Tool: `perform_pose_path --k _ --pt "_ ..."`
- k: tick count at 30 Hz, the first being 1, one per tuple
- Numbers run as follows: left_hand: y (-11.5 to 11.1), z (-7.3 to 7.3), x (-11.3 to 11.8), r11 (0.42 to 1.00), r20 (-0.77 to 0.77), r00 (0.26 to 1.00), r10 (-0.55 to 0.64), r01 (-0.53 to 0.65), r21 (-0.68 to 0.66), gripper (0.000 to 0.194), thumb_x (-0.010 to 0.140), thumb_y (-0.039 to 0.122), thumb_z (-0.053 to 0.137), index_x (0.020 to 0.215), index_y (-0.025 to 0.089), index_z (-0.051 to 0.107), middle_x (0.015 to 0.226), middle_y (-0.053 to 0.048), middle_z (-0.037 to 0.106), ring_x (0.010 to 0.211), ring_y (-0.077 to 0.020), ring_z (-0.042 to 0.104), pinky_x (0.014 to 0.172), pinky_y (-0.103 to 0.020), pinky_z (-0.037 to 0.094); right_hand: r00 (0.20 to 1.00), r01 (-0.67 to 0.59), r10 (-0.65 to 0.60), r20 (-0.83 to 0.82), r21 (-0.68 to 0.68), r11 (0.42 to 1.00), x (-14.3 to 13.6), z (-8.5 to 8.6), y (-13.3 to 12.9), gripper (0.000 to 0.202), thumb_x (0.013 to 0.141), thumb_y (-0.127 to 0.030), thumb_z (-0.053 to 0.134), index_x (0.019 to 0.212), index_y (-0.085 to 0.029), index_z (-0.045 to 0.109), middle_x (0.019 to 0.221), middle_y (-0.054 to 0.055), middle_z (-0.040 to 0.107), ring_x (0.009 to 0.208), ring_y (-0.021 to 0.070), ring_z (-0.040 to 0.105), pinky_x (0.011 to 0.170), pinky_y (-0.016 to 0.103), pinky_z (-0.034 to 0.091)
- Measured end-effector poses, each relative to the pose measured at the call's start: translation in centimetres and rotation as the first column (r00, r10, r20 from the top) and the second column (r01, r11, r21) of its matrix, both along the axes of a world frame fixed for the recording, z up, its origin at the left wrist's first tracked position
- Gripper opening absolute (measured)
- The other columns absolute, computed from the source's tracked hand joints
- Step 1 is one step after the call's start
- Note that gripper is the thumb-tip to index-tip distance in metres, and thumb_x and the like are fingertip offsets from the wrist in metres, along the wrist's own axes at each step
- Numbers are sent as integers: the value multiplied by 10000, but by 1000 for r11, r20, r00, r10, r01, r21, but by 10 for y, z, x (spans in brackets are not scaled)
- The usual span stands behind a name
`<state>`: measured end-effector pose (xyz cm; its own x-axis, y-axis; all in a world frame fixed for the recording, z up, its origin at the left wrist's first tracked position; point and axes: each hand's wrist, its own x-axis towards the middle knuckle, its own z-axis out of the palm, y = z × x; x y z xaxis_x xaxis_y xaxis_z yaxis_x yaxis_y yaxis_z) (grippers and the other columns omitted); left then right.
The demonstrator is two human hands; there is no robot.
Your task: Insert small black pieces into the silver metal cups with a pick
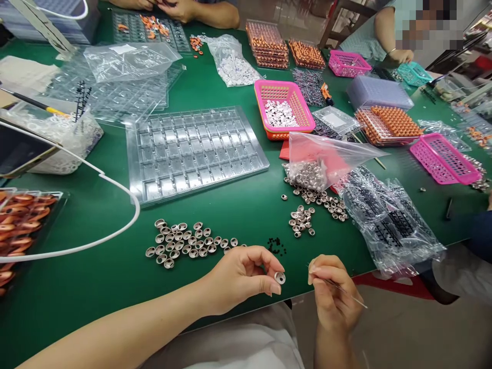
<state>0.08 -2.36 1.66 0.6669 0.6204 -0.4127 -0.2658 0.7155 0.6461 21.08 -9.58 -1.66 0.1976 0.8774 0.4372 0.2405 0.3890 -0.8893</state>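
Note:
My left hand (249, 277) pinches a small silver metal cup (280, 278) between thumb and fingertips, its dark hole facing up. Just right of it, my right hand (334, 289) is closed around a thin needle-like tool (353, 298) whose thin shaft slants down to the right; its tip is too fine to make out. Beyond the hands lies a scatter of tiny black pieces (275, 246). Several like metal cups (187, 241) are spread left of them, and another group of cups (302, 220) sits to the right.
A clear compartment tray (200, 154) lies ahead. Behind the cups are a pink basket (284, 87) of white pieces and a plastic bag (307, 171) of cups. A bag of black parts (388, 220) overhangs the table edge. A white cable (132, 220) loops at left. Co-workers sit across.

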Motion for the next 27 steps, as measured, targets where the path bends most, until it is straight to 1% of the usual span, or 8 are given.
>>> perform_pose_path --k 7,11,13,15,17,19,23,27 --pt "-3 -1 -2 993 -92 995 -30 40 111 224 673 165 875 827 130 716 737 4 707 671 -103 652 675 -217 538 999 -37 37 27 10 999 -1 -1 -2 261 866 -22 622 1038 -207 690 932 52 641 815 185 606 603 312 505" --pt "-2 -2 -4 938 -245 969 -31 113 329 176 740 216 833 859 143 726 793 -23 722 709 -134 663 707 -256 548 998 -43 42 45 7 999 -3 -1 -3 265 862 -23 634 1040 -210 692 938 49 649 819 186 612 623 320 507" --pt "3 -1 -7 821 -387 922 26 201 534 112 810 213 782 892 148 740 867 -50 730 748 -153 665 735 -286 556 999 -22 22 47 2 1000 -3 -1 -2 249 886 -38 609 1045 -208 697 929 52 648 810 184 610 613 317 500" --pt "10 1 -14 628 -519 844 137 331 705 83 870 179 721 944 158 751 968 -79 724 844 -188 668 798 -336 567 999 2 -3 48 7 1000 -3 0 -1 233 919 -66 569 1052 -202 704 921 58 646 795 182 605 599 314 492" --pt "19 6 -24 443 -627 732 268 484 754 111 900 161 683 981 168 757 1050 -104 707 981 -246 651 869 -410 569 999 22 -22 39 11 1000 -3 2 0 230 945 -97 538 1057 -199 711 923 64 645 767 174 597 582 309 484" --pt "26 11 -34 334 -720 590 365 639 693 132 921 163 649 982 168 767 1095 -128 699 1063 -299 620 871 -460 582 999 35 -35 24 11 999 -1 3 2 227 957 -119 528 1052 -204 716 917 62 643 742 168 592 573 306 479" --pt "32 20 -53 222 -837 323 442 864 451 199 927 138 601 942 153 798 1161 -164 712 1135 -367 596 894 -534 589 997 73 -73 10 14 997 7 2 4 202 957 -150 550 1029 -216 726 898 57 639 733 168 597 571 302 474" --pt "33 28 -60 220 -855 198 479 916 336 206 916 182 632 1029 144 800 1227 -172 713 1182 -388 590 947 -561 572 987 134 -134 -90 -12 991 14 -1 8 181 974 -198 548 981 -222 726 878 51 619 724 160 584 564 290 458"
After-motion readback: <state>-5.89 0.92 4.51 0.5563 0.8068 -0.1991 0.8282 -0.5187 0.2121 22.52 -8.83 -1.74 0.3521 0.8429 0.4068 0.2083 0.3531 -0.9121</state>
